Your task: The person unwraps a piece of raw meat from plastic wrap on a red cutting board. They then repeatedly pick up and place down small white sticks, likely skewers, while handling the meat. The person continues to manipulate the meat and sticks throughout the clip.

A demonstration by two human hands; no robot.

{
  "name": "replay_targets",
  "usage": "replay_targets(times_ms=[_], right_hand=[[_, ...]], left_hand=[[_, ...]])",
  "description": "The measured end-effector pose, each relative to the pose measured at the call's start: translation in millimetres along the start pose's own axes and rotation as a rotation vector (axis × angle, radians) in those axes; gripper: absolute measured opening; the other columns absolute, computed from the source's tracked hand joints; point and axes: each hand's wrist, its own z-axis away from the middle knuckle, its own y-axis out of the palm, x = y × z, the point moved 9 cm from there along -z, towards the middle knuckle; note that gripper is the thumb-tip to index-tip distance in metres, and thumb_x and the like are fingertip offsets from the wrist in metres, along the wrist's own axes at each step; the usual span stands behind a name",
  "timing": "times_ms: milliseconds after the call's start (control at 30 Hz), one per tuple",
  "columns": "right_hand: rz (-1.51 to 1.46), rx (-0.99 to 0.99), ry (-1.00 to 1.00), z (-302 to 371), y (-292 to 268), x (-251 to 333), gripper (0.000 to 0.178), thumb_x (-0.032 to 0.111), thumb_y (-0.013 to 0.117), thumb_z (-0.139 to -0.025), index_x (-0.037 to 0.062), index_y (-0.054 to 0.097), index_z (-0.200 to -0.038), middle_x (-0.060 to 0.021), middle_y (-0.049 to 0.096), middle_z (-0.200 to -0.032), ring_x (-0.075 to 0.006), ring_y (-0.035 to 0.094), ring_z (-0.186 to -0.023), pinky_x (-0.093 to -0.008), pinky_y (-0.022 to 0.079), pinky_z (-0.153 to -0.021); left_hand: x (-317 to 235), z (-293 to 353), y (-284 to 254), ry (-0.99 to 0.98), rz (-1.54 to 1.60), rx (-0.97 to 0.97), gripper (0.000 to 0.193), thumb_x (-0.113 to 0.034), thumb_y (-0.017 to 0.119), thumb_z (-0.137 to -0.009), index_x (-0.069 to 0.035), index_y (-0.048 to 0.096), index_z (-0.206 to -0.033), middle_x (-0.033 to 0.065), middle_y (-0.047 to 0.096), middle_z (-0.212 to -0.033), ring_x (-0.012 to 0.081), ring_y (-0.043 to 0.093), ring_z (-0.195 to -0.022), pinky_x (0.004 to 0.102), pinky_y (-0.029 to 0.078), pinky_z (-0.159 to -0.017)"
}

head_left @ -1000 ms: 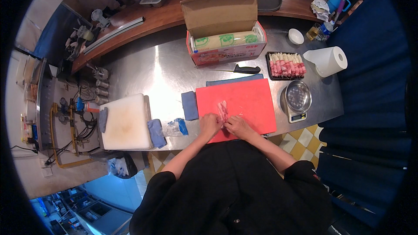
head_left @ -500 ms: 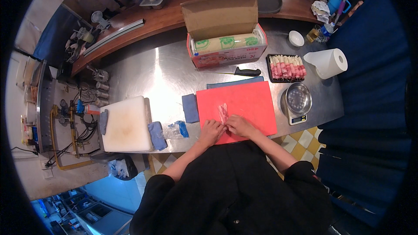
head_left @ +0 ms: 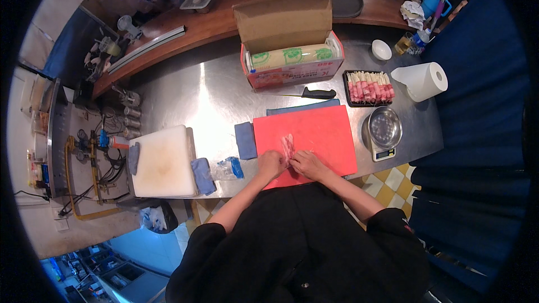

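A thin slice of pink-and-white meat (head_left: 287, 143) lies lengthwise on the red cutting board (head_left: 328, 134). At its near end, my left hand (head_left: 272, 164) is closed, its fingers pinching the meat's left side. My right hand (head_left: 307, 165) is closed as well, with its fingertips on the right side of that end. The two hands almost meet, and what lies beneath the fingers is hidden. Beyond the board to the right, a black tray (head_left: 368, 103) holds several meat rolls (head_left: 370, 90) wrapped around pale stalks.
A black-handled knife (head_left: 319, 93) lies behind the board, near an open box (head_left: 295, 73) with a film roll. At right stand a scale with a steel bowl (head_left: 386, 126) and a paper roll (head_left: 424, 81). Folded blue cloths (head_left: 245, 140) and a white cutting board (head_left: 161, 160) are left.
My left hand has turned and drawn its fingers in, shifting slightly up along the meat. My right hand has barely moved. A person's arm now reaches over the far counter.
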Motion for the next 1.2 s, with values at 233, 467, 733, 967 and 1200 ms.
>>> replay_targets(times_ms=[233, 467, 733, 967, 1200], right_hand=[[-0.245, -0.028, 0.094, -9, -13, -16, 0.017, 0.013, 0.074, -0.082, 0.0060, 0.070, -0.097, -0.0098, 0.060, -0.093, -0.0301, 0.059, -0.091, -0.0407, 0.049, -0.077], [-0.255, -0.090, 0.237, -3, -13, -26, 0.014, 0.013, 0.075, -0.083, 0.0080, 0.070, -0.095, -0.0096, 0.061, -0.093, -0.0307, 0.059, -0.092, -0.0439, 0.046, -0.084], [0.004, -0.045, 0.098, -10, -23, -10, 0.021, 0.018, 0.074, -0.083, 0.0135, 0.069, -0.102, -0.0039, 0.062, -0.103, -0.0243, 0.058, -0.100, -0.0443, 0.045, -0.087], [0.067, -0.018, 0.032, -13, -10, -15, 0.024, 0.018, 0.074, -0.079, 0.0135, 0.068, -0.102, -0.0050, 0.060, -0.099, -0.0242, 0.058, -0.098, -0.0433, 0.046, -0.088], [-0.223, -0.004, 0.104, -28, -13, -39, 0.023, 0.015, 0.076, -0.080, 0.0081, 0.070, -0.101, -0.0082, 0.061, -0.095, -0.0297, 0.058, -0.095, -0.0436, 0.048, -0.084]], left_hand=[[-28, 27, -19, 0.336, 0.043, -0.267, 0.017, -0.025, 0.077, -0.084, -0.009, 0.073, -0.089, 0.0083, 0.069, -0.090, 0.0283, 0.063, -0.091, 0.0430, 0.046, -0.079], [-24, 27, -12, 0.353, 0.021, -0.390, 0.020, -0.030, 0.077, -0.085, -0.010, 0.076, -0.089, 0.0071, 0.065, -0.089, 0.0267, 0.060, -0.089, 0.0410, 0.043, -0.079], [9, -12, 3, 0.035, -0.028, -0.148, 0.013, -0.020, 0.077, -0.077, -0.007, 0.076, -0.077, 0.0146, 0.066, -0.091, 0.0354, 0.063, -0.091, 0.0499, 0.048, -0.077], [9, -13, -14, 0.025, -0.068, -0.206, 0.014, -0.018, 0.078, -0.076, -0.007, 0.073, -0.083, 0.0126, 0.067, -0.092, 0.0328, 0.063, -0.092, 0.0480, 0.047, -0.078], [-23, 16, -20, 0.371, 0.025, -0.335, 0.020, -0.025, 0.078, -0.083, -0.010, 0.073, -0.095, 0.0069, 0.063, -0.088, 0.0273, 0.060, -0.088, 0.0427, 0.043, -0.078]])
